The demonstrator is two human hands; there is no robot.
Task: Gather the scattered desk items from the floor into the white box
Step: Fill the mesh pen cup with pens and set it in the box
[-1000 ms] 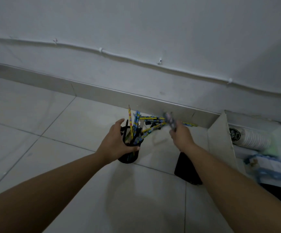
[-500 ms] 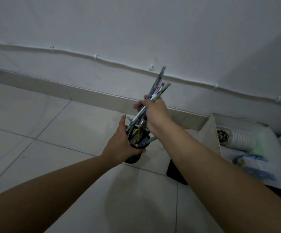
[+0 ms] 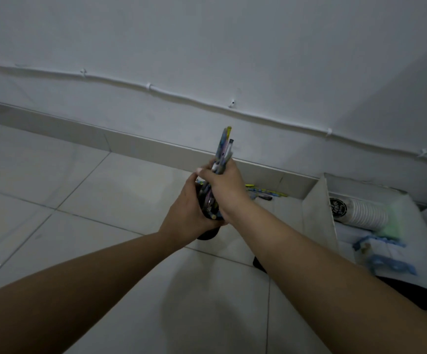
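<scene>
A person's left hand (image 3: 189,213) wraps around a black pen cup (image 3: 208,232) held just above the tiled floor (image 3: 84,200), while the right hand (image 3: 224,186) is clenched on a bundle of pens and pencils (image 3: 222,149), their lower ends already inside the cup and their tips pointing up toward the wall. More loose pens (image 3: 266,194) lie on the floor along the skirting, just left of the white box (image 3: 317,213), which sits at the floor's right edge and already holds a sleeve of paper cups (image 3: 360,213). A dark flat object (image 3: 258,264) lies on the floor beneath the right forearm. The pens look light, stiff and smooth, likely to slide or fan apart; a mid-length fistful suits them. The cup, probably light, is best gripped round its wall and kept upright.
</scene>
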